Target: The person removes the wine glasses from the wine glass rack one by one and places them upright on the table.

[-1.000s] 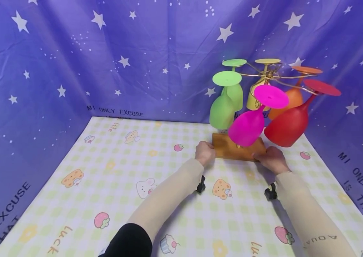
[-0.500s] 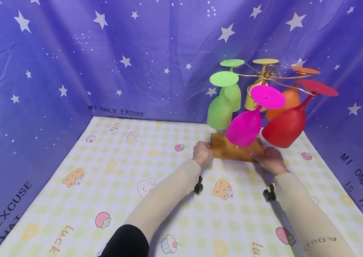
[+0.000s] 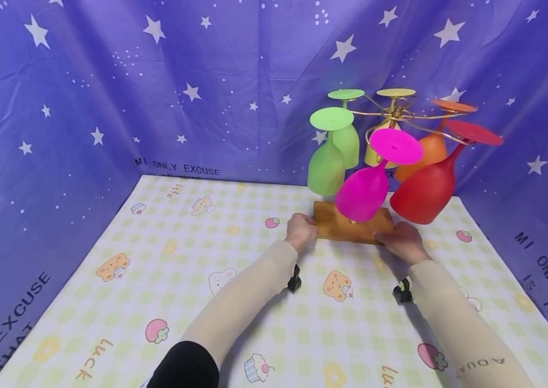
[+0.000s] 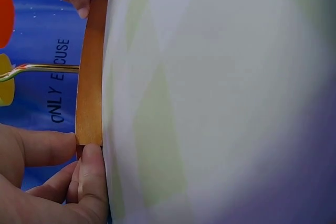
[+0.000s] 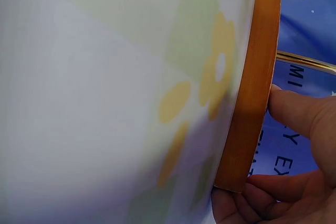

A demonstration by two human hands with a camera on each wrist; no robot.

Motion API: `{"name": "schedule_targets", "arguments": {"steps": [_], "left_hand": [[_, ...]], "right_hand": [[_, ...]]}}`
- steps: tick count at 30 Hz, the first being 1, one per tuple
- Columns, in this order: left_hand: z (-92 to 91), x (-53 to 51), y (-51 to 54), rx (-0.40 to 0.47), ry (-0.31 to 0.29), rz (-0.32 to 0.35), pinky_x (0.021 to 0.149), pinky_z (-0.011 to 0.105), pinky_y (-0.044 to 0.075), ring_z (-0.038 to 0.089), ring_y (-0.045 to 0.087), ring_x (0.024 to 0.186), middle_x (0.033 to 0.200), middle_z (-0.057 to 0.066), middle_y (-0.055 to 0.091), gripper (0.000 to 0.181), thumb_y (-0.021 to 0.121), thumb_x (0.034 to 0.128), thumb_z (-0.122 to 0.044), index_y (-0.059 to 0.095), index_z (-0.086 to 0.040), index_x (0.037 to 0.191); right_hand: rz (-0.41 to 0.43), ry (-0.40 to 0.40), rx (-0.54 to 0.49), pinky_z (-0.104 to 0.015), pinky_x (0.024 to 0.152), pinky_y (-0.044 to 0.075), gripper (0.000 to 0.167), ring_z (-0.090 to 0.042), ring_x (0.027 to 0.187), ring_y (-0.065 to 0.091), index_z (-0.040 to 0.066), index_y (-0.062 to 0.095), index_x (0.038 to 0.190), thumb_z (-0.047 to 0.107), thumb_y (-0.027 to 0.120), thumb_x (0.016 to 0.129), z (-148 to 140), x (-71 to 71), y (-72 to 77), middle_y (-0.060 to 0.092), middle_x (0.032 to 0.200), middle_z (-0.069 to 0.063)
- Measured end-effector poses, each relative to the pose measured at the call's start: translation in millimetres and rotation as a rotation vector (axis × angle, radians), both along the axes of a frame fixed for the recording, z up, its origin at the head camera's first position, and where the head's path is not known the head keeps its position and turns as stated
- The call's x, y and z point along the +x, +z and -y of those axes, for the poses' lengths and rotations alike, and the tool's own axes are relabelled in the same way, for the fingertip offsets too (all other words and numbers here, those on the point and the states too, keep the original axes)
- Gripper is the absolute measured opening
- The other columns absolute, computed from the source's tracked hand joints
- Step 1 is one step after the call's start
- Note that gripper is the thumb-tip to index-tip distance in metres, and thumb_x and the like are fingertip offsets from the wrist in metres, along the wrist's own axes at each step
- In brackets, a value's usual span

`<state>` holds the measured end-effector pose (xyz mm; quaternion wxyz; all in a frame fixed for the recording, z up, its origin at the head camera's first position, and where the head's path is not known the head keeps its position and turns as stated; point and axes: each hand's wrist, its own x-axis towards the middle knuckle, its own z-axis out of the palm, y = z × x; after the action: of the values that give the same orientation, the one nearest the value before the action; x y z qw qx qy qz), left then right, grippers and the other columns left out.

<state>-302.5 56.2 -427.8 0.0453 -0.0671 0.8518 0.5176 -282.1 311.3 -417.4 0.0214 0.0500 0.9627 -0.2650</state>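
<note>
Glass rack on a checked counter, its wooden base grasped at both ends.
Fingers of the left hand pinch the base's left end; those of the right hand grip its right end. Above the base hang upside-down glasses: two green, one each yellow, orange, red, magenta. Behind the base, a starry curtain.

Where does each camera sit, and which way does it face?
Head: worn on the head, facing forward and down at the wooden base, glasses and tablecloth; left hand, right hand and sleeves show.
Left wrist: worn there, facing forward at the base's left end; left hand lower left, right hand at top.
Right wrist: worn there, facing forward at the base's right end; only the right hand shows.
Shared: both wrist views show the base, metal stem and curtain.
</note>
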Motion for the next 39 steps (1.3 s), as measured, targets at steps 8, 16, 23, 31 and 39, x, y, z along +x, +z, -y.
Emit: {"name": "schedule_targets", "arguments": {"steps": [8, 16, 23, 31, 39], "left_hand": [[6.4, 0.0, 0.3, -0.006, -0.003, 0.0, 0.083, 0.031, 0.052, 0.021, 0.062, 0.097, 0.1, 0.008, 0.07, 0.027, 0.063, 0.0746, 0.002, 0.073, -0.003, 0.099], [16.6, -0.7, -0.1, 0.011, -0.009, 0.003, 0.078, 0.028, 0.051, 0.021, 0.06, 0.092, 0.099, 0.01, 0.07, 0.025, 0.063, 0.0744, 0.003, 0.072, -0.001, 0.097], [24.9, 0.3, 0.1, -0.048, -0.018, -0.024, 0.072, 0.026, 0.051, 0.02, 0.06, 0.087, 0.096, 0.009, 0.07, 0.024, 0.061, 0.0738, 0.003, 0.074, -0.001, 0.094], [29.3, 1.5, 0.1, -0.038, -0.015, -0.022, 0.071, 0.025, 0.051, 0.02, 0.06, 0.089, 0.098, 0.009, 0.07, 0.025, 0.061, 0.0739, 0.002, 0.074, -0.002, 0.094], [36.7, 1.8, -2.4, -0.051, -0.029, -0.048, 0.08, 0.026, 0.051, 0.022, 0.061, 0.098, 0.099, 0.01, 0.07, 0.028, 0.059, 0.073, 0.005, 0.074, 0.0, 0.096]], "right_hand": [[0.016, 0.01, -0.001, -0.039, 0.069, 0.041, 0.046, -0.031, 0.076, 0.05, -0.007, 0.052, 0.094, 0.037, 0.062, 0.088, 6.1, -0.8, 1.2, 0.053, 0.081, -0.016], [0.013, 0.022, -0.023, -0.053, 0.087, 0.043, 0.062, -0.04, 0.096, 0.051, -0.016, 0.047, 0.121, 0.033, 0.063, 0.087, 13.7, -4.2, -1.9, 0.056, 0.103, -0.028], [0.023, 0.025, -0.024, -0.048, 0.082, 0.044, 0.055, -0.036, 0.087, 0.053, -0.013, 0.052, 0.113, 0.033, 0.066, 0.086, 21.7, -7.6, -2.5, 0.059, 0.089, -0.022], [-0.005, 0.053, -0.041, -0.05, 0.084, 0.045, 0.062, -0.039, 0.092, 0.053, -0.015, 0.045, 0.126, 0.027, 0.066, 0.086, 28.0, -4.8, 1.2, 0.059, 0.098, -0.026], [-0.041, 0.08, -0.069, -0.061, 0.102, 0.032, 0.072, -0.046, 0.119, 0.043, -0.013, 0.034, 0.138, 0.022, 0.067, 0.085, 34.5, -6.1, -0.7, 0.047, 0.13, -0.033]]}}
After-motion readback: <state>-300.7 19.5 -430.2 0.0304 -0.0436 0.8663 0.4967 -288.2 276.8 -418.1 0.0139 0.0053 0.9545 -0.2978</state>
